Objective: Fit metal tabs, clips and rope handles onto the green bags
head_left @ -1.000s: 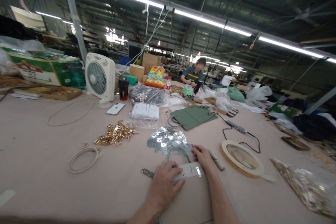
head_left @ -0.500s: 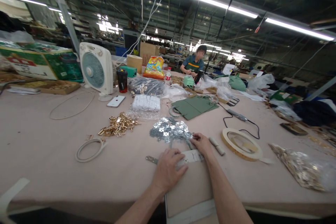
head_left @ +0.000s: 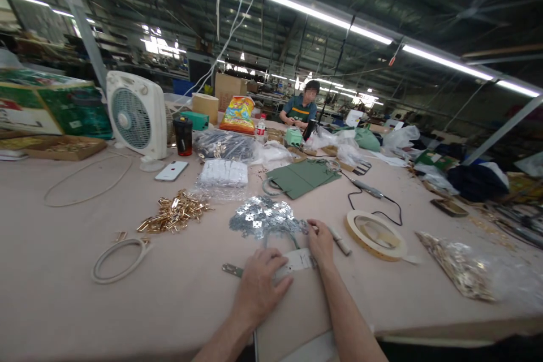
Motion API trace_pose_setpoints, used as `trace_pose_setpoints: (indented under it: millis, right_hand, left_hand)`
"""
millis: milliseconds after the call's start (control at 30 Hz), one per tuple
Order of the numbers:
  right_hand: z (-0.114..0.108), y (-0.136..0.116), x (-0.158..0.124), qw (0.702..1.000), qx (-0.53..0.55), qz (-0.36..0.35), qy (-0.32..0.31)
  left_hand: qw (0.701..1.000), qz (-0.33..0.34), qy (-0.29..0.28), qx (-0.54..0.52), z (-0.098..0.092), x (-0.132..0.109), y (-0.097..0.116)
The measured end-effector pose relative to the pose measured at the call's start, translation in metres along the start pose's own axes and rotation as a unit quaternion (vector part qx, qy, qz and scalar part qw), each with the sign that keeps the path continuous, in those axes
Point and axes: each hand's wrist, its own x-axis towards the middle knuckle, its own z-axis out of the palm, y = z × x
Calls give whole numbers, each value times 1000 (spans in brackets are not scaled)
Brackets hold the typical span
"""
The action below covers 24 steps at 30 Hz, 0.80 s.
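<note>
My left hand [head_left: 263, 280] lies flat with fingers spread on a beige bag panel [head_left: 297, 317]. A white marked strip [head_left: 299, 259] runs across the panel's far end, and a grey-green handle [head_left: 292, 235] loops out beyond it. From under my left hand a green strap end [head_left: 232, 270] with metal holes sticks out. My right hand [head_left: 321, 243] has its thumb and fingertips pinched together at the right edge of a pile of small silver metal plates [head_left: 265, 215]. What sits between those fingertips is too small to make out.
Right of my right hand lie a short roll [head_left: 340, 241], a tape roll [head_left: 375, 236] and a bag of metal parts [head_left: 458, 266]. Gold hardware [head_left: 176, 212] and a coil [head_left: 119, 260] lie left. Behind are green panels [head_left: 303, 177], a phone [head_left: 171, 171], a fan [head_left: 136, 116] and a co-worker [head_left: 300, 107].
The camera view has turned a little, so everything sits further left. My left hand stays on the panel, and my right fingertips remain at the pile's edge.
</note>
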Motion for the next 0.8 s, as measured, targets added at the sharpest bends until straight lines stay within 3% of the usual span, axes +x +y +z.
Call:
trace_pose_setpoints:
  millis: [133,567,800]
  right_hand:
    - [0,2,-4,1000,-23,-15,15]
    - [-17,15,17,994,-17,-3,-103]
    - [-15,37,27,989,-5,50,-141]
  left_hand:
    - [1000,0,6,-2,-1,0,1]
    - [999,-18,11,-47,0,-3,-4]
    - [996,-70,19,-56,-22,-30,-13]
